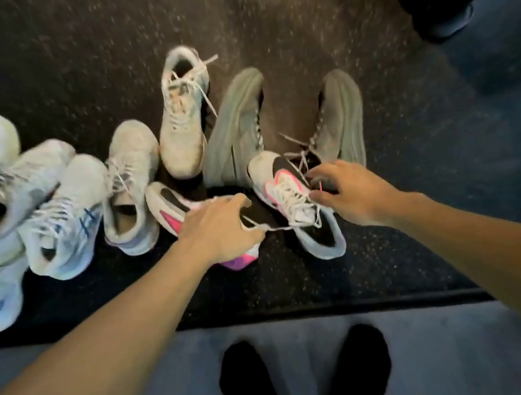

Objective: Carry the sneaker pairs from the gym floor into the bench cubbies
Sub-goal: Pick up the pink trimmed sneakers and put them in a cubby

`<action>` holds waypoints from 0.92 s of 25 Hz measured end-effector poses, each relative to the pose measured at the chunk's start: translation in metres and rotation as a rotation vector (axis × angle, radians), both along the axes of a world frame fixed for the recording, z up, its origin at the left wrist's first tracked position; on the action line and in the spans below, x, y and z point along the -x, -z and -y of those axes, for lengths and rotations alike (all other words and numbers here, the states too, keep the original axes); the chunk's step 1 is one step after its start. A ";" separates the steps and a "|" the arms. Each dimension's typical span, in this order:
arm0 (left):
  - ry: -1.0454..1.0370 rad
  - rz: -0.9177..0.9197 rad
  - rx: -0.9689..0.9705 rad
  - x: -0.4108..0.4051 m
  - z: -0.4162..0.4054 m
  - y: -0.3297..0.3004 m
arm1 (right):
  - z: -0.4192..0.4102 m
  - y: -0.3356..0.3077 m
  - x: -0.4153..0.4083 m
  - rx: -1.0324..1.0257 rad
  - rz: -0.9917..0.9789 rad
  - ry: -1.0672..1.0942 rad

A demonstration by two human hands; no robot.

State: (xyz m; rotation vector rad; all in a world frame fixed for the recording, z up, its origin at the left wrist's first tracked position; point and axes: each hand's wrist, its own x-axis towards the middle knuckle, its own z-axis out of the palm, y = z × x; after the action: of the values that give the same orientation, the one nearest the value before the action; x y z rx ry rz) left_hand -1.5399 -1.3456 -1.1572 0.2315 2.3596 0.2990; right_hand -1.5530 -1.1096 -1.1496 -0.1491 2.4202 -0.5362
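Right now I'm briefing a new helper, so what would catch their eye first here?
Two hands reach down at centre onto a black-and-pink sneaker pair: the left hand on the left sneaker, the right hand at the laces of the right sneaker. White sneakers crowd the dark speckled floor to the left.

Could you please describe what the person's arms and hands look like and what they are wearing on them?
Both forearms are bare, with no sleeves in view. The left hand and right hand wear no gloves, and no watch, bracelet or ring is visible, though the picture is somewhat blurred.
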 end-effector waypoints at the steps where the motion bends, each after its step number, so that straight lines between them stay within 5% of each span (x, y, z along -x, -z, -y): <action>1: 0.020 0.000 0.025 -0.010 0.000 0.021 | -0.001 0.021 -0.015 -0.014 0.022 0.009; 6: 0.112 -0.050 0.086 -0.052 -0.013 0.104 | -0.004 0.100 -0.093 -0.080 0.063 0.013; 10: 0.289 -0.160 0.184 -0.058 -0.029 0.124 | -0.008 0.115 -0.108 -0.221 -0.067 -0.265; 13: 0.229 -0.154 0.326 -0.056 -0.048 0.130 | -0.009 0.122 -0.110 -0.350 -0.101 -0.416; 23: 0.342 0.113 0.683 -0.062 -0.022 0.063 | 0.028 0.068 -0.101 -0.134 -0.017 -0.191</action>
State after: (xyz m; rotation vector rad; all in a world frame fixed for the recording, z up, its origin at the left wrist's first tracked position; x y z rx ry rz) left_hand -1.4778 -1.3233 -1.2202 0.2689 2.1220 -0.6314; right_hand -1.4520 -1.1372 -1.2175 -0.3242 2.4173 -0.2870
